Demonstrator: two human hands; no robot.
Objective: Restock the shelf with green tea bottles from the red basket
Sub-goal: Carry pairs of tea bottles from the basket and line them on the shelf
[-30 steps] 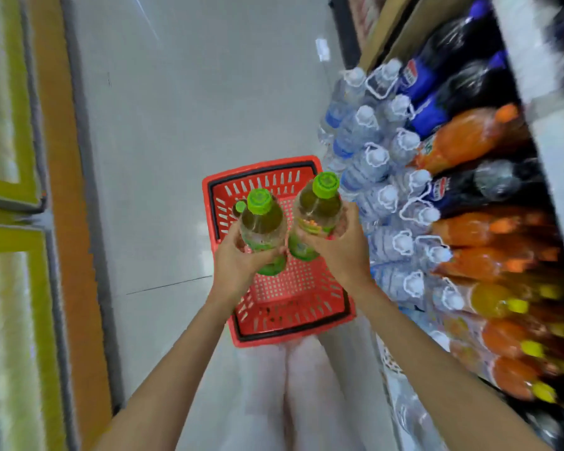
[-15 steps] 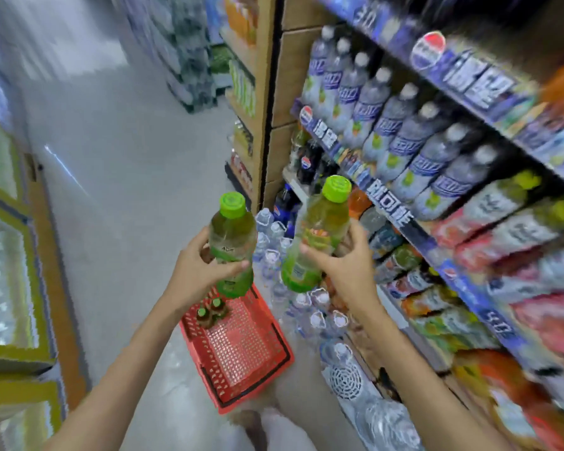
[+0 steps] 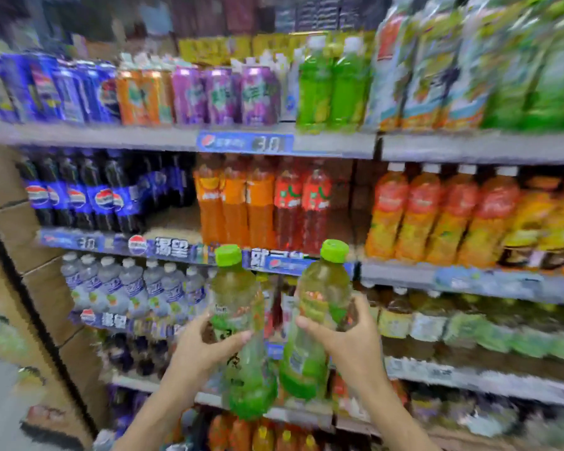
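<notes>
Shop: drink shelves w/ bottles, cans, price tags.

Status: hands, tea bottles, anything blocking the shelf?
Left hand grips left green tea bottle; right hand grips right green tea bottle. Both caps up, in front of shelf, neither placed. Nothing in the way.

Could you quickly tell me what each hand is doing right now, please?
Left hand: closed, holding the left green tea bottle.
Right hand: closed, holding the right green tea bottle.
</notes>
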